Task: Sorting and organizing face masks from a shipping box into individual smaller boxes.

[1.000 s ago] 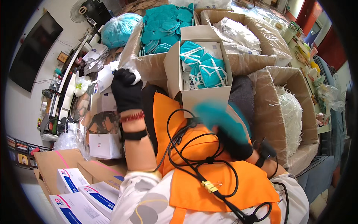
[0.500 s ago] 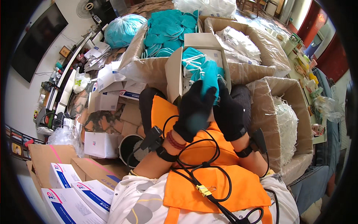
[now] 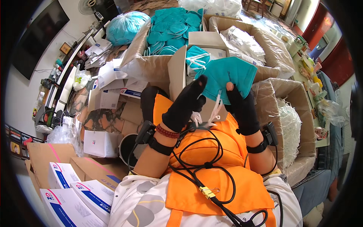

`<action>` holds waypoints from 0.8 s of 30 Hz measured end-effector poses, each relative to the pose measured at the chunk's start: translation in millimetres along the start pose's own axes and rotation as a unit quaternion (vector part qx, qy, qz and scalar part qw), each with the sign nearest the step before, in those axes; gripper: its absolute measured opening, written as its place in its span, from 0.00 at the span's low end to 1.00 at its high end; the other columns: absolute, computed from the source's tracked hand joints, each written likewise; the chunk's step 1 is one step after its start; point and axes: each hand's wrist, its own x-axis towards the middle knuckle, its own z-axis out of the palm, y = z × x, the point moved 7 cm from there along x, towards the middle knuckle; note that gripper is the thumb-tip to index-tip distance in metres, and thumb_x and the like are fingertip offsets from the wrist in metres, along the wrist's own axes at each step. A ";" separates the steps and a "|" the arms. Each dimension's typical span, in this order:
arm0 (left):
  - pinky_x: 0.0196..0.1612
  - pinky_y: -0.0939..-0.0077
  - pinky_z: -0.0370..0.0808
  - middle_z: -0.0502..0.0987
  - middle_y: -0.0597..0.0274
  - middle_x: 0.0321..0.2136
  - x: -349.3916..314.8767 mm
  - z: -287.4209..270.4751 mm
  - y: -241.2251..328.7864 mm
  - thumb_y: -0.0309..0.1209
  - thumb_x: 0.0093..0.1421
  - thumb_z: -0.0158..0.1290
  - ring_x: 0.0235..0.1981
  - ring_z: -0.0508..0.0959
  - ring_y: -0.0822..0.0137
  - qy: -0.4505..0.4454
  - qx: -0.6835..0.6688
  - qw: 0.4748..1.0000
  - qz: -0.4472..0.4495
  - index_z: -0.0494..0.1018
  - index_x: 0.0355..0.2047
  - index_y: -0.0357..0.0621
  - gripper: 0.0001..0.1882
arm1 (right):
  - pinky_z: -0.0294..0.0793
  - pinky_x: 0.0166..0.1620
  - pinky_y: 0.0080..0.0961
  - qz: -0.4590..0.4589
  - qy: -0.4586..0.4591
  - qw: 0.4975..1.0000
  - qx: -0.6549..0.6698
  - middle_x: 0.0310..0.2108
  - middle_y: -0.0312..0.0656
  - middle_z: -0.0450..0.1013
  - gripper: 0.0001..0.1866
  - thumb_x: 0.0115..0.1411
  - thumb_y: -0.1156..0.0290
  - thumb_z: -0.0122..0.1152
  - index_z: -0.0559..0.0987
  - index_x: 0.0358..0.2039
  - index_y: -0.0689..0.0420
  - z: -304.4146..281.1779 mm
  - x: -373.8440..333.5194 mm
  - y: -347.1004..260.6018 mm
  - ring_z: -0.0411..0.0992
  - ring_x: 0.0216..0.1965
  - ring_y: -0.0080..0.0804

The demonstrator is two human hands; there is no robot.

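Note:
A teal cup-shaped face mask point(image 3: 227, 77) with white straps point(image 3: 215, 111) is spread flat in front of me. My right hand point(image 3: 244, 109), in a black glove with a bare thumb tip, grips its lower right part, thumb on the near face. Beside its left edge is my left hand point(image 3: 183, 108), also gloved, with thumb and fingers apart. White strap ends hang just below those fingers; whether they touch is unclear. Behind the mask stands an opened small carton point(image 3: 177, 68), where more teal masks point(image 3: 197, 60) with white straps lie.
Plastic-lined boxes surround me: one of teal masks point(image 3: 176, 28), another of white packets point(image 3: 242, 45), and one of white straps point(image 3: 289, 132) at right. White printed cartons point(image 3: 72, 206) lie at lower left. A black cable point(image 3: 208, 164) crosses my orange apron point(image 3: 219, 189).
The mask has turned from edge-on to broad side and moved right in my right hand. My left hand has come off it and shifted left, its fingers parting.

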 end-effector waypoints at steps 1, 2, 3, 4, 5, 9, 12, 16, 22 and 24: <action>0.25 0.88 0.60 0.66 0.76 0.27 -0.9 3.1 -8.1 0.46 0.64 0.53 0.23 0.63 0.84 -0.029 -0.059 0.997 -0.027 0.71 0.51 0.52 0.19 | 0.61 0.24 0.18 -0.022 0.009 0.999 -0.033 0.23 0.29 0.67 0.19 0.62 0.52 0.62 0.73 0.35 0.56 1.9 1.7 -2.1 0.64 0.21 0.16; 0.25 0.89 0.60 0.67 0.75 0.28 -2.1 2.6 -18.5 0.46 0.65 0.52 0.24 0.64 0.84 -0.022 -0.112 0.991 -0.073 0.71 0.52 0.52 0.19 | 0.62 0.24 0.18 -0.056 0.034 0.996 -0.060 0.23 0.29 0.68 0.18 0.62 0.52 0.62 0.73 0.36 0.56 -0.4 2.1 -6.4 0.64 0.22 0.16; 0.27 0.85 0.64 0.69 0.72 0.31 -3.6 7.3 -23.8 0.42 0.67 0.50 0.26 0.66 0.80 -0.048 -0.110 0.990 -0.080 0.69 0.57 0.49 0.21 | 0.63 0.26 0.18 -0.065 0.039 0.995 -0.060 0.24 0.30 0.68 0.19 0.62 0.52 0.62 0.73 0.36 0.57 -1.3 3.4 -7.2 0.65 0.24 0.16; 0.28 0.84 0.65 0.70 0.71 0.32 -4.1 16.4 -24.3 0.41 0.67 0.50 0.27 0.67 0.79 -0.103 -0.098 0.988 -0.055 0.69 0.56 0.47 0.21 | 0.63 0.27 0.18 -0.086 0.062 0.993 -0.054 0.25 0.31 0.69 0.19 0.62 0.52 0.62 0.74 0.36 0.57 -5.8 3.5 -10.1 0.65 0.25 0.16; 0.30 0.82 0.67 0.71 0.70 0.32 -4.1 24.8 -27.9 0.40 0.67 0.50 0.28 0.69 0.78 -0.136 -0.073 0.987 -0.041 0.69 0.56 0.45 0.21 | 0.64 0.28 0.18 -0.106 0.067 0.991 -0.051 0.26 0.32 0.69 0.19 0.62 0.53 0.62 0.74 0.36 0.58 -8.3 3.1 -12.7 0.65 0.26 0.16; 0.32 0.84 0.73 0.75 0.65 0.34 0.5 14.7 -38.4 0.37 0.66 0.49 0.31 0.76 0.74 -0.074 -0.065 0.994 -0.036 0.73 0.46 0.44 0.13 | 0.69 0.33 0.20 -0.115 0.067 0.975 -0.177 0.29 0.37 0.72 0.19 0.62 0.55 0.62 0.76 0.38 0.60 -9.8 0.9 -15.6 0.69 0.29 0.21; 0.27 0.85 0.71 0.72 0.69 0.27 5.0 0.0 -30.3 0.33 0.66 0.47 0.25 0.74 0.75 -0.056 -0.172 0.983 0.019 0.73 0.37 0.47 0.07 | 0.74 0.35 0.25 -0.194 0.074 0.957 -0.202 0.32 0.44 0.77 0.18 0.62 0.58 0.63 0.77 0.40 0.62 4.8 -11.8 -18.1 0.77 0.32 0.32; 0.22 0.87 0.66 0.65 0.74 0.21 7.1 -17.4 -24.6 0.32 0.67 0.44 0.20 0.68 0.80 -0.026 -0.253 0.967 0.020 0.69 0.30 0.51 0.07 | 0.73 0.44 0.32 -0.198 0.040 0.967 -0.157 0.39 0.47 0.75 0.17 0.61 0.65 0.62 0.75 0.46 0.62 26.4 -31.2 6.9 0.76 0.40 0.39; 0.23 0.86 0.68 0.69 0.73 0.23 4.4 -25.2 -23.1 0.31 0.66 0.44 0.22 0.71 0.78 0.048 -0.090 0.989 0.103 0.70 0.31 0.51 0.07 | 0.73 0.39 0.32 -0.158 -0.002 0.970 -0.184 0.36 0.45 0.75 0.12 0.61 0.71 0.61 0.76 0.43 0.60 28.7 -57.5 31.0 0.75 0.36 0.38; 0.24 0.83 0.70 0.70 0.70 0.23 11.0 -26.5 -34.5 0.29 0.65 0.45 0.23 0.73 0.75 0.029 -0.196 0.979 0.040 0.71 0.32 0.48 0.06 | 0.72 0.38 0.31 -0.104 -0.003 0.982 -0.156 0.35 0.44 0.75 0.12 0.62 0.68 0.60 0.76 0.43 0.60 25.3 -59.1 35.7 0.74 0.35 0.37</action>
